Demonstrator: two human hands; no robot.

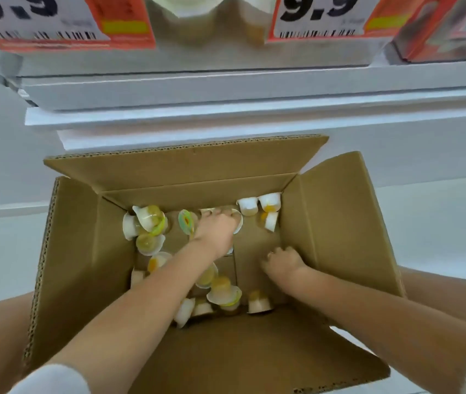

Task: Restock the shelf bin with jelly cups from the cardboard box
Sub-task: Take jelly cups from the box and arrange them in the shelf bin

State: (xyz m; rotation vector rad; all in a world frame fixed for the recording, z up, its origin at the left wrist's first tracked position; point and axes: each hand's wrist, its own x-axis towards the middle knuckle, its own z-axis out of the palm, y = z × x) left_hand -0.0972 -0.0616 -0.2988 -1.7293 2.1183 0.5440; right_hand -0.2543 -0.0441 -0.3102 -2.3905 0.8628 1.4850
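1. Down inside the open cardboard box both hands are at the bottom; the jelly cups lie loose and tumbled on the box floor: a cluster at far left, three at the far right corner, more along the near wall.
2. Left hand reaches to the far wall, fingers curled down over what looks like a white cup rim; grip seems closed on a cup, but the fingers hide the contact.
3. Right hand sits lower right, fingers curled inward; cannot tell if it holds a cup or nothing.
4. Handling guess: cups look small, light, thin plastic with peel-foil lids, so stiff enough at the rim but the walls would dent and the lids could puncture. Smooth sides probably slippery. Best taken round the body just under the rim, several to a handful, no squeezing on the lid.
5. Hidden or unclear: shelf bin not identifiable in view. Only white shelf edges, price tags reading 9.9 and blurred product above.
6. Forearms cover the middle of the box floor, so more cups may lie under them. Cup count unreliable; motion blur at far wall. Near flap blocks the closest corner.
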